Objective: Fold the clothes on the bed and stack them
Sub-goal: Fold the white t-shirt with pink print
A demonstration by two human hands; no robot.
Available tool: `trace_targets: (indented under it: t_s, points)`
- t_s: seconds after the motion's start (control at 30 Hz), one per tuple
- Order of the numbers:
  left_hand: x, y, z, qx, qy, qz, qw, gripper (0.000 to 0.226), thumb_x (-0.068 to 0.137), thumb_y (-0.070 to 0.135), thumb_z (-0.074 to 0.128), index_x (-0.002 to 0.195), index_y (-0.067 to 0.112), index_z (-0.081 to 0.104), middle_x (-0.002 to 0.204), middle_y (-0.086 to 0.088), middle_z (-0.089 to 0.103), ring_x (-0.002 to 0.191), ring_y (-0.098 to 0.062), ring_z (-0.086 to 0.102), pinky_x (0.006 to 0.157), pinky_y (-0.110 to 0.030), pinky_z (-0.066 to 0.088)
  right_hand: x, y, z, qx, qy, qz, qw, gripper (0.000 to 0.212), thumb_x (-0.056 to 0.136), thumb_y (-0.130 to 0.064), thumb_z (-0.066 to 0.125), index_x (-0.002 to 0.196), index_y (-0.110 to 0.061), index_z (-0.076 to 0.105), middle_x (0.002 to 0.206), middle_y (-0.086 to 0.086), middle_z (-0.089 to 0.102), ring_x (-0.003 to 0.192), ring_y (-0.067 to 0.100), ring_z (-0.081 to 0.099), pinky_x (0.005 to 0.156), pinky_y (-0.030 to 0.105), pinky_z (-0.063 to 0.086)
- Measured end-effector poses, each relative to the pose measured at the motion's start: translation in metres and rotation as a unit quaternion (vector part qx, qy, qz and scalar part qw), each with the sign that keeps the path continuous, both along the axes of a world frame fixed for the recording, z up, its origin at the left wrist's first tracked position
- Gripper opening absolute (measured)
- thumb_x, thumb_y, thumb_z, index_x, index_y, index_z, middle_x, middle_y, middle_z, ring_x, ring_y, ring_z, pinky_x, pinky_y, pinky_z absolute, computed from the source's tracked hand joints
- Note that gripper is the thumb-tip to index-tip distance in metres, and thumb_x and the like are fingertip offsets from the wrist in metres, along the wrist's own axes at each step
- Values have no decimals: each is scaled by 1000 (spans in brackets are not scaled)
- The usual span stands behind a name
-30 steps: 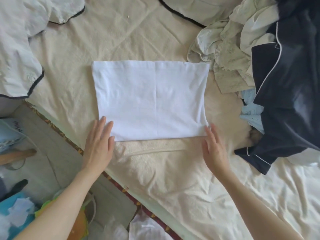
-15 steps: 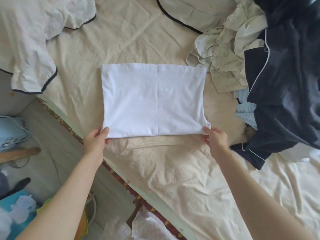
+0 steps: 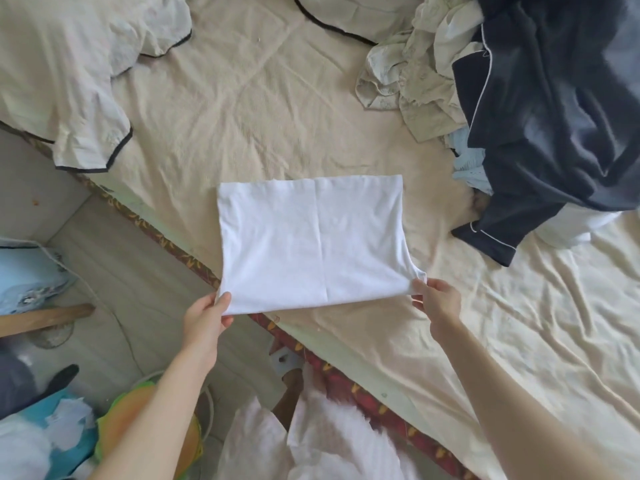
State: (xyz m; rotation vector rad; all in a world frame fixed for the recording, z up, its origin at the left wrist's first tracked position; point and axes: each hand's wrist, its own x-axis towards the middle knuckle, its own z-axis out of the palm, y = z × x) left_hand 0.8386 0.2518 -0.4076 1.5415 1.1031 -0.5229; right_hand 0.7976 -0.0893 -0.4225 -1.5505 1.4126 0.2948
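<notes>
A folded white garment is held flat above the near edge of the bed, a crease running down its middle. My left hand pinches its near left corner. My right hand pinches its near right corner. A pile of unfolded clothes lies at the far right: a dark navy piped garment, pale cream clothes and a light blue piece. A cream garment with black trim lies spread at the far left.
The bed's patterned red edge runs diagonally from left to bottom right, with floor to its left. On the floor are a light blue object, a wooden stick and colourful items. Another black-trimmed cream piece lies at the top.
Both hands closed on the white garment's near corners and lifted it off the bed, drawing it toward me over the bed edge. The view shifted back and down.
</notes>
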Motion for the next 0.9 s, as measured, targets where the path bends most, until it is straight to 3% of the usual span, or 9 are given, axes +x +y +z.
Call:
trace_targets:
  t_s: [0.07, 0.17, 0.3, 0.37, 0.43, 0.57, 0.63, 0.8, 0.9]
  points:
    - [-4, -1, -1, -5, -15, -9, 1000, 28, 94, 13, 58, 119, 1, 58, 108, -6, 64, 89, -17, 60, 71, -26, 48, -12, 11, -1, -118, 28, 114, 986, 27, 90, -14, 55, 115, -4, 60, 108, 11, 61, 97, 22, 55, 76, 28, 43]
    - [-6, -6, 0, -4, -45, -31, 998, 27, 93, 14, 59, 117, 1, 59, 103, -3, 65, 86, -14, 60, 69, -25, 48, -21, 42, 7, -256, -64, 332, 906, 41, 95, -15, 51, 134, -5, 47, 138, 13, 46, 128, 27, 42, 105, 36, 33]
    - [-7, -16, 10, 27, -80, -66, 994, 29, 94, 19, 58, 119, 4, 58, 111, -6, 64, 91, -15, 61, 78, -27, 49, -26, 91, 5, -225, -110, 626, 739, 48, 99, -17, 42, 146, -13, 33, 156, 8, 23, 146, 23, 15, 118, 37, 5]
    - [-4, -23, 15, 45, -97, -88, 990, 36, 94, 24, 56, 126, 6, 53, 120, -6, 60, 106, -21, 58, 89, -34, 46, -28, 107, -6, -188, -84, 688, 696, 48, 100, -17, 36, 148, -18, 26, 159, 4, 12, 147, 21, 5, 118, 38, -2]
    - [-1, -32, 22, 71, -122, -123, 982, 41, 94, 27, 56, 130, 7, 49, 125, -5, 55, 112, -22, 53, 89, -32, 41, -26, 114, -10, -122, -70, 683, 717, 47, 98, -6, 35, 144, -16, 32, 158, 5, 15, 146, 24, 12, 118, 40, 8]
    - [7, -65, 39, 121, -192, -214, 950, 25, 93, 27, 57, 113, 14, 49, 102, 5, 58, 84, -4, 55, 67, -15, 40, -20, 105, -3, 37, -122, 396, 910, 47, 93, 5, 33, 135, -11, 48, 142, 3, 46, 131, 19, 43, 104, 24, 33]
    - [12, -89, 47, 137, -230, -256, 929, 18, 92, 25, 59, 105, 19, 48, 87, 14, 55, 70, 5, 51, 53, -8, 38, -16, 89, 3, 102, -144, 253, 951, 36, 100, -8, 36, 132, -12, 52, 136, 4, 53, 123, 16, 51, 105, 28, 38]
    - [8, -174, 43, 111, -278, -354, 886, 14, 89, 16, 61, 97, 17, 49, 83, 7, 58, 77, -20, 59, 63, -23, 44, -11, 34, 11, 249, -207, -43, 945, 21, 101, -27, 43, 109, -15, 58, 113, 7, 64, 101, 20, 65, 83, 30, 52]
    - [-8, -214, 15, 102, -233, -486, 836, 27, 90, 15, 59, 115, 9, 53, 117, -6, 59, 110, -23, 53, 85, -20, 35, -7, 9, 5, 265, -200, -83, 940, 28, 101, -33, 42, 107, -10, 58, 103, 4, 67, 93, 18, 66, 76, 27, 52]
